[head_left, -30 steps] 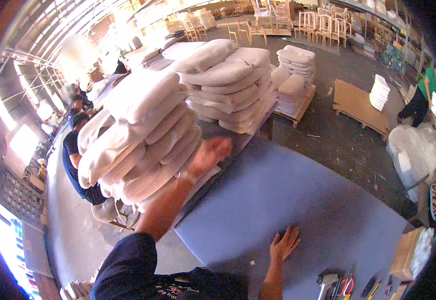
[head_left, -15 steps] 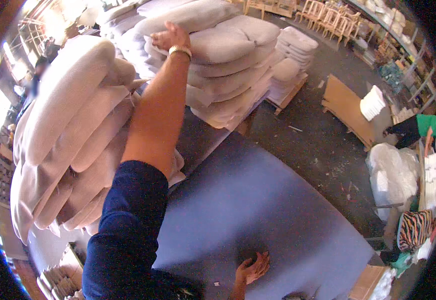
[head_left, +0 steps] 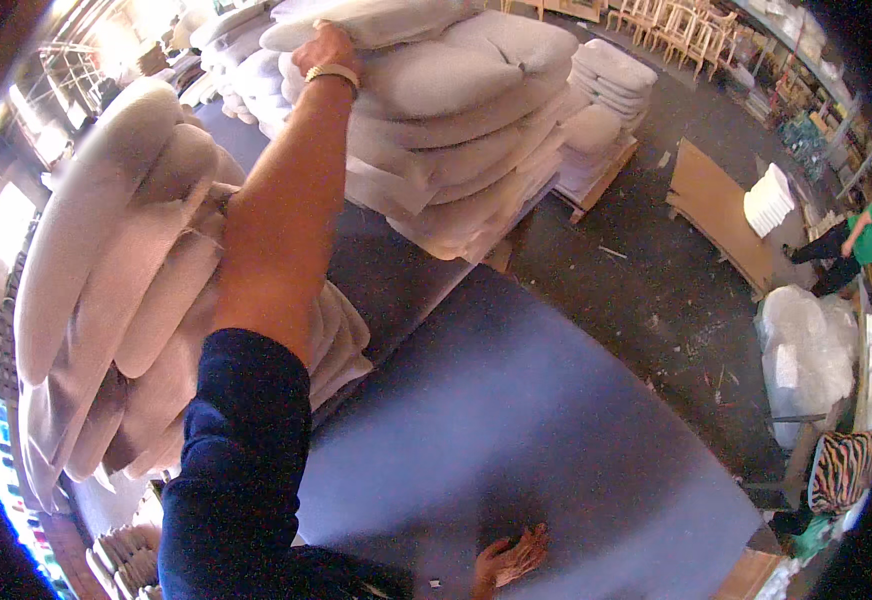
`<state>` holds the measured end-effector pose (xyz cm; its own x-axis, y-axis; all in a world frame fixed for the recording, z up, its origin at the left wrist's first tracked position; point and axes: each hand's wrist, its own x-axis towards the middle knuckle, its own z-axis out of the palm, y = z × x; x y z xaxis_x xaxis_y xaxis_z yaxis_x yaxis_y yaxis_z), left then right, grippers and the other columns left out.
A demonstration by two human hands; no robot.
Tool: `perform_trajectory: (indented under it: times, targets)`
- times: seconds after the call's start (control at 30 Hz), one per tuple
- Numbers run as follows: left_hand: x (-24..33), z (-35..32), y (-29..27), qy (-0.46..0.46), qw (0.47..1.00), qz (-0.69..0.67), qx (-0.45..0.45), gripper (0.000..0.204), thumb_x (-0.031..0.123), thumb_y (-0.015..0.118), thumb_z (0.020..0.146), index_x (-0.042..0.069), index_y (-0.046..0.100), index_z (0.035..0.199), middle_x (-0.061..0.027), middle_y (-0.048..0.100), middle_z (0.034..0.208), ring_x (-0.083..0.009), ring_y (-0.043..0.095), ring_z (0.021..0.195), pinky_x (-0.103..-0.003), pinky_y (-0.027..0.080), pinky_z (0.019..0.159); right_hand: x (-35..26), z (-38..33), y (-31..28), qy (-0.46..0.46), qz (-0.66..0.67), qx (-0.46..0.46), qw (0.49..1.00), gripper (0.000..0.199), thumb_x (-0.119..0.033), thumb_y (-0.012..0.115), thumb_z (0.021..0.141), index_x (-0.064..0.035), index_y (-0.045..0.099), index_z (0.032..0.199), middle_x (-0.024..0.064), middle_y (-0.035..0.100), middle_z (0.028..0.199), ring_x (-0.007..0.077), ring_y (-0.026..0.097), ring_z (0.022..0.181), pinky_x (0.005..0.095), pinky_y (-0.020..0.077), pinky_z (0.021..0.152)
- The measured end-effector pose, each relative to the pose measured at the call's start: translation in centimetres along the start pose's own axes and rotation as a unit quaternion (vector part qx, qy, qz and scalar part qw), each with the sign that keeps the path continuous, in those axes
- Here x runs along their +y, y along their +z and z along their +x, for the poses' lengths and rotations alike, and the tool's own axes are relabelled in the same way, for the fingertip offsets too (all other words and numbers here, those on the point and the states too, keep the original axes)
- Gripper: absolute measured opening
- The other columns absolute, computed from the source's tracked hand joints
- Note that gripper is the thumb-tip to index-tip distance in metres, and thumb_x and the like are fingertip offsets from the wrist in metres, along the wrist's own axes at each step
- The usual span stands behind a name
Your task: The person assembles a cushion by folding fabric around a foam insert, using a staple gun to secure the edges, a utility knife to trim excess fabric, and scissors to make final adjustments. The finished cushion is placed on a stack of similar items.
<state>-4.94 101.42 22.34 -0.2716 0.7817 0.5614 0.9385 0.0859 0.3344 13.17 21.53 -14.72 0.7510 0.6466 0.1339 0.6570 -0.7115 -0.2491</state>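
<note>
My left arm stretches far forward, and the left hand (head_left: 328, 48) is closed on the near left edge of a pale cushion (head_left: 396, 22) at the top of a tall stack. Its fingertips are partly hidden against the fabric. Below that cushion, several similar pale cushions (head_left: 446, 85) are piled up. My right hand (head_left: 518, 558) hovers over or rests on the blue-grey table top (head_left: 436, 410), its fingers stretched out and holding nothing; I cannot tell whether it touches. A second stack of pale cushions (head_left: 106, 230) leans just left of my left forearm.
A smaller cushion stack (head_left: 611, 75) stands on a pallet beyond. To the right are a brown board (head_left: 721, 215) on the floor, a white stack (head_left: 768, 200), a plastic-wrapped bundle (head_left: 806, 350) and a striped cushion (head_left: 843, 472). A person in a green top (head_left: 868, 235) bends there. Wooden chair frames (head_left: 676, 30) stand far off.
My left hand has gone from spread fingers to closing on the top cushion's edge. The view has shifted a little. My right hand stays low over the table, fingers stretched.
</note>
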Motion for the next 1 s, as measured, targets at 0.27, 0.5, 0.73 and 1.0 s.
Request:
perform_trajectory:
  times: [0.27,0.5,0.73,1.0]
  targets:
    - [10.8,-12.4,-7.5,-0.291,0.750,-0.593,0.006,0.063,0.037,0.066,0.091,-0.005,0.048,0.134,-0.0330,0.060,0.132,-0.0459,0.059,0.123,-0.050,0.045,0.108,0.1,0.5,0.2,-0.004,0.041,0.027,0.999,0.036,-0.014,0.058,0.093,-0.0074,0.060,0.128,0.0133,0.047,0.155,0.0363,0.038,0.146,0.0588,0.0217,0.122]
    - [9.5,-17.6,-18.5,-0.211,0.857,-0.470,-0.032,0.065,0.048,0.068,0.086,-0.004,0.058,0.124,-0.0326,0.066,0.120,-0.0479,0.063,0.115,-0.052,0.048,0.102,-0.4,1.3,-0.8,-0.004,0.082,0.021,0.996,0.040,-0.016,0.062,0.090,-0.0102,0.060,0.129,0.0124,0.047,0.155,0.0327,0.040,0.146,0.0561,0.0251,0.121]
    - [5.7,-23.3,-32.8,0.015,0.884,-0.465,-0.042,0.052,0.042,0.062,0.083,-0.006,0.071,0.101,-0.0237,0.074,0.090,-0.0350,0.074,0.084,-0.045,0.057,0.081,0.3,0.0,0.1,0.006,0.072,0.013,0.997,0.046,-0.017,0.068,0.086,-0.0154,0.056,0.130,0.0106,0.046,0.156,0.0323,0.039,0.146,0.0546,0.0262,0.121]
    - [9.4,-36.9,-42.2,0.349,0.846,-0.388,-0.110,0.045,0.037,0.064,0.085,0.011,0.073,0.121,-0.0219,0.074,0.107,-0.0370,0.073,0.098,-0.044,0.057,0.091,8.8,-2.8,1.0,-0.126,0.360,-0.045,0.923,0.031,-0.013,0.066,0.091,-0.0096,0.066,0.122,0.0127,0.066,0.131,0.0317,0.058,0.128,0.0469,0.0441,0.106]
